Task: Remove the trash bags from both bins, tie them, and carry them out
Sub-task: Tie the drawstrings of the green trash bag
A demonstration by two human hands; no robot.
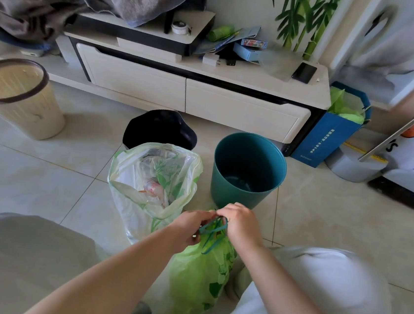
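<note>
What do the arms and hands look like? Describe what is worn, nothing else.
Both are bare. The left forearm and right forearm show no sleeve down to the picture's lower edge. The left hand and right hand wear no gloves; no watch, ring or bracelet shows.

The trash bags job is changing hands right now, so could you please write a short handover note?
Hands: the left hand and the right hand both pinch the dark drawstring of the green bag, which stands on the floor between the knees.
The clear printed bag is on the floor beside it, mouth open and untied.
The teal bin is unlined, behind the green bag.
Done: both bags are out on the floor.
Left: finish the green bag's knot, tie the clear printed bag, carry both out.
</note>
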